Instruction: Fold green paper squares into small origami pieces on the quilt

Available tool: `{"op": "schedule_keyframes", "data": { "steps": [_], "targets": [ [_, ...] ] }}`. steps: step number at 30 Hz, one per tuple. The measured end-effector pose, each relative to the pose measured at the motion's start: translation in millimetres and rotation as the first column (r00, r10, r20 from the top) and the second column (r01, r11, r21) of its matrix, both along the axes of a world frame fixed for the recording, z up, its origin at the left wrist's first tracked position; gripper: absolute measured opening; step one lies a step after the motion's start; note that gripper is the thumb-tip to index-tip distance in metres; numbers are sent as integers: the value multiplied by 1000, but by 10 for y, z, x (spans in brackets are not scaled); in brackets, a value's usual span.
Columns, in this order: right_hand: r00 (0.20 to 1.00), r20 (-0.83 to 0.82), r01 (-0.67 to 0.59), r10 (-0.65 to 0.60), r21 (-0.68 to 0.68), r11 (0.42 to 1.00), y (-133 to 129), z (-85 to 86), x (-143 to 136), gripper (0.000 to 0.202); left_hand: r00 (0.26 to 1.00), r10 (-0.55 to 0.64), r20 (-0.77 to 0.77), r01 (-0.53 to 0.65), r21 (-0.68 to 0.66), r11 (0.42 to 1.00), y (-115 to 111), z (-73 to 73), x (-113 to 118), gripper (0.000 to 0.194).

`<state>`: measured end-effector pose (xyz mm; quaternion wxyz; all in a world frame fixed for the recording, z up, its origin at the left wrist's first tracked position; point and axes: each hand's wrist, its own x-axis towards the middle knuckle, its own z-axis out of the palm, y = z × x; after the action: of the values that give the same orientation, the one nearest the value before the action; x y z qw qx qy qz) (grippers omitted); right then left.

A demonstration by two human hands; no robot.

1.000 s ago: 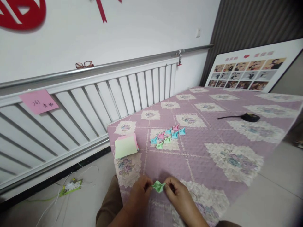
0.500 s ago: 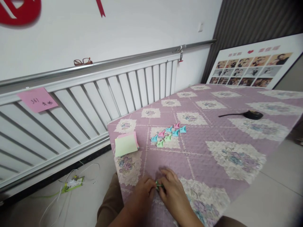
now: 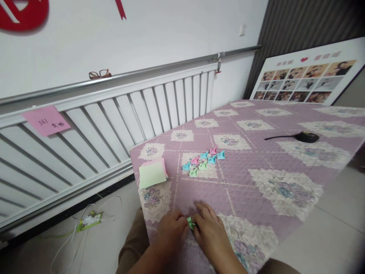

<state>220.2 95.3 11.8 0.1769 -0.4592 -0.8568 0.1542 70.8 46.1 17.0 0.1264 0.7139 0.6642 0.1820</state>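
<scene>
One small, folded green paper [image 3: 190,223] shows between left hand [image 3: 171,230] and right hand [image 3: 210,230], each grip clamping it.

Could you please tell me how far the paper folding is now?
Eight small folded pieces look done, grouped on the tablecloth. One green piece is in work between the left hand and right hand. The stacked sheets look unfolded; how many are left to fold, I cannot tell.

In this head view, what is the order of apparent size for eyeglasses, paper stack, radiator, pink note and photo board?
Largest to smallest:
1. Radiator
2. Photo board
3. Pink note and paper stack: too alike to rank
4. Eyeglasses
</scene>
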Motion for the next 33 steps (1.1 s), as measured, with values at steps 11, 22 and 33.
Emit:
{"op": "schedule_keyframes", "data": {
  "steps": [11, 22, 33],
  "targets": [
    [961, -258, -108, 98, -24, 994, 68, 11, 76, 25, 995, 75, -60, -82, -132, 988, 135, 129, 101, 8],
    [934, -357, -20, -16, -96, 995, 198, -164, 248, 16, 992, 6, -125, -30, -196, 980, 209, 285, 211, 13],
    [916, -397, -10, -55, -161, 987, 184, -73, 252, 9, 969, -21, -247, -43, -251, 967, 323, 297, 358, 23]
  ]
}}
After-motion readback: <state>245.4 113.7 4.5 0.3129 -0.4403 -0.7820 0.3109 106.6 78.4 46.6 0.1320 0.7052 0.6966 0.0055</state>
